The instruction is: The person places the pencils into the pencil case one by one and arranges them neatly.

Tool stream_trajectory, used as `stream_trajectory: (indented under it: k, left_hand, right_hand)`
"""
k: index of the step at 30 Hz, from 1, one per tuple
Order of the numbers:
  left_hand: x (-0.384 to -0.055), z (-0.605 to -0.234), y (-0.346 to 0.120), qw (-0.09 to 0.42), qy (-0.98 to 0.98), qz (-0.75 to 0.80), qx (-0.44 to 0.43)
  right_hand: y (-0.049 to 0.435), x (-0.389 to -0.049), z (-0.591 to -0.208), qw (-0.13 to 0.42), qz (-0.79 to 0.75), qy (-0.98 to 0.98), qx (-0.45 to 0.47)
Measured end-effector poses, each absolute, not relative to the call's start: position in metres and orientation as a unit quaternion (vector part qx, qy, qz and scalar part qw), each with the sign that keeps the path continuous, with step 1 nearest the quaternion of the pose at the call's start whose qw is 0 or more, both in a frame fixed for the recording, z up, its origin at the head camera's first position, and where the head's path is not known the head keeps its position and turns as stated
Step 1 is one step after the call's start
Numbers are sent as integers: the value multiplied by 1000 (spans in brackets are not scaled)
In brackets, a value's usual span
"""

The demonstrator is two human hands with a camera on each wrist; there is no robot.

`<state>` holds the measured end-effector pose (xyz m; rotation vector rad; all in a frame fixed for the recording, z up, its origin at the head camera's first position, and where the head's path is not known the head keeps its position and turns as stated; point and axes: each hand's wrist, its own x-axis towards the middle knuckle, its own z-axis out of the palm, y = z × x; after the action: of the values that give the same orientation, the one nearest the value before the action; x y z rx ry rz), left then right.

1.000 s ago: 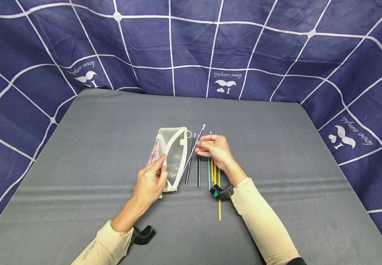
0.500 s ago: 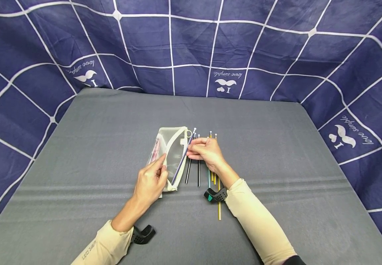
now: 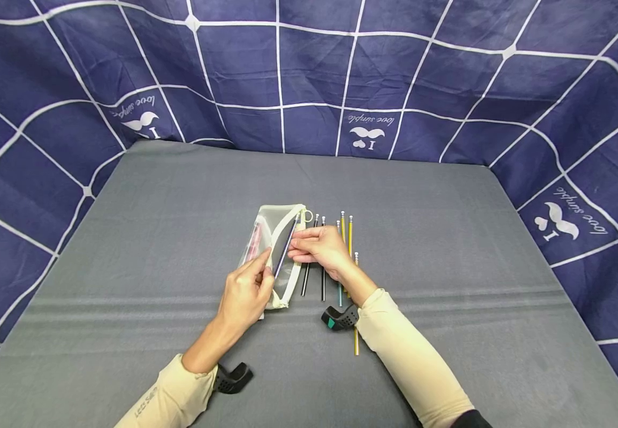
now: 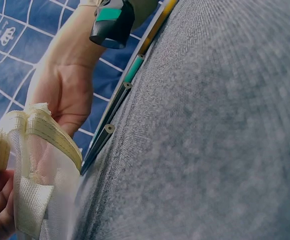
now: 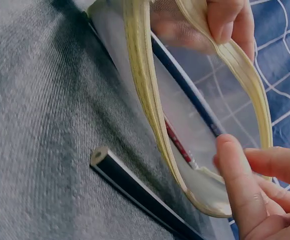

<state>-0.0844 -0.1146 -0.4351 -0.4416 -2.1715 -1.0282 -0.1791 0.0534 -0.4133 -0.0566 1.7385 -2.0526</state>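
Note:
A pale, see-through mesh pencil case [image 3: 273, 213] with a cream zipper edge lies on the table, its mouth held apart. My left hand [image 3: 244, 292] pinches one side of that edge between thumb and fingers. My right hand [image 3: 326, 252] pinches a blue pencil [image 3: 285, 246] near its eraser end. In the right wrist view, most of the blue pencil [image 5: 184, 82] is inside the case, below the zipper edge [image 5: 144, 75]. A red pencil [image 5: 177, 142] shows inside too. From the left wrist, the right hand [image 4: 65, 90] appears behind the case, its fingertips hidden.
Right of the case lie two black pencils [image 3: 323, 288], a teal pencil [image 3: 339, 294] and several yellow ones [image 3: 350, 238], some partly under the right forearm. One yellow pencil [image 3: 357, 343] reaches nearer the front. A blue checked cloth [image 3: 309, 77] stands behind the grey table [image 3: 180, 208].
My right hand has moved left and carried the blue pencil from beside the case into its mouth. The left hand keeps its hold on the edge.

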Motion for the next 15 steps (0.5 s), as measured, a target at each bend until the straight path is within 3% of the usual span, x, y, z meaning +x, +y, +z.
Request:
stream_trajectory:
  k: [15]
  left_hand:
    - [-86, -437, -115, 352, -833, -390, -172]
  right_hand:
    - [56, -178, -410, 241, -732, 637, -36]
